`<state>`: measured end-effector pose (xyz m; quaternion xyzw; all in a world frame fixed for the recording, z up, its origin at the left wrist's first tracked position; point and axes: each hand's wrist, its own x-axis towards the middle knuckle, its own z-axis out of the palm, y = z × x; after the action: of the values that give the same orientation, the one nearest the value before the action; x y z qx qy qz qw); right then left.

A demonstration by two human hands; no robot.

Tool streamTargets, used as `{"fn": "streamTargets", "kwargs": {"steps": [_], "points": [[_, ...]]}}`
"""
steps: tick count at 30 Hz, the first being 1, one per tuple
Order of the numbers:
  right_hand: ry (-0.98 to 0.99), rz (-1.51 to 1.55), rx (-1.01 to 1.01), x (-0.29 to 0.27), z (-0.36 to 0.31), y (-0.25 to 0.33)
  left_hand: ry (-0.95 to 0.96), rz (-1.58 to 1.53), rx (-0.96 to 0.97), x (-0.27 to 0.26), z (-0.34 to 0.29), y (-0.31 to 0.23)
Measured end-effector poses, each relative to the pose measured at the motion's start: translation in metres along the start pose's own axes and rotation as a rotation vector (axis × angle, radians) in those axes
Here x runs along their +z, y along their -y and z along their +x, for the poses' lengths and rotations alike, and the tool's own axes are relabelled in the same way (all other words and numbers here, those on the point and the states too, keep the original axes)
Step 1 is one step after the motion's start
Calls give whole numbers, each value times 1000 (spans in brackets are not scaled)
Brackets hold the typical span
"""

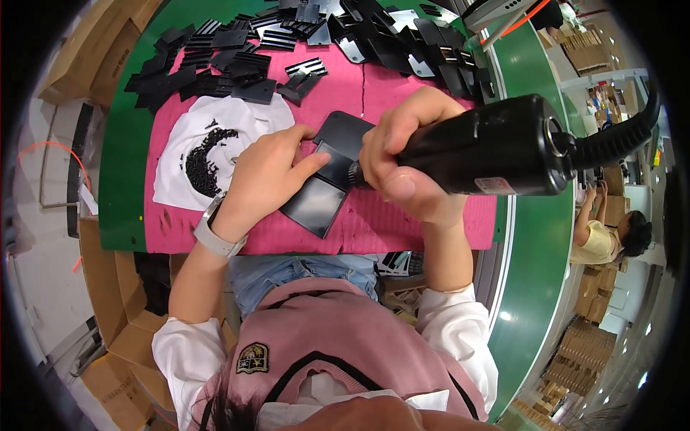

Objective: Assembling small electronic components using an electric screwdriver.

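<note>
A black electric screwdriver [489, 144] lies sideways in my right hand [406, 169], the fingers wrapped round its front end. Its tip points left, at the edge of a black bracket [316, 205] made of flat plates; whether it touches a screw I cannot tell. My left hand [266, 169] holds the bracket against the pink mat [176, 233], thumb lying over its upper face. Beside that hand, a white cloth [169, 172] carries a heap of small black screws [201, 169].
Several small black slotted parts [230, 65] are piled at the far left of the mat, with larger black brackets [381, 39] at the far right. Green table surface [126, 179] borders the mat. A thick black cable [622, 129] runs off the screwdriver. Cardboard boxes [118, 287] stand at the left.
</note>
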<state>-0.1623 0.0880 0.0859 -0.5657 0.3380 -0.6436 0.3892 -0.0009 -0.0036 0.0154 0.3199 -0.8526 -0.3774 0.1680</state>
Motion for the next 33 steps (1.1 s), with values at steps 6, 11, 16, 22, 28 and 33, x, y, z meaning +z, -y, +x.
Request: {"fn": "streamTargets", "kwargs": {"steps": [6,11,16,22,28,33], "points": [[92,-15,8,-15,4,-1,-16,-4,0,3,-2,0],[104,43,3,-4,5,-1,34,-6,-29,-1,1,-1],[155,89,-13,-13,2,2,53,21,-40,-1,4,-2],[204,224,-114,-18,-8,2,71,-227,-81,8,10,13],[236,234,-146,-22,-9,-1,55,-293,-81,13,11,15],[239,88,-120,-22,-10,-3,44,-341,-62,16,10,17]]}}
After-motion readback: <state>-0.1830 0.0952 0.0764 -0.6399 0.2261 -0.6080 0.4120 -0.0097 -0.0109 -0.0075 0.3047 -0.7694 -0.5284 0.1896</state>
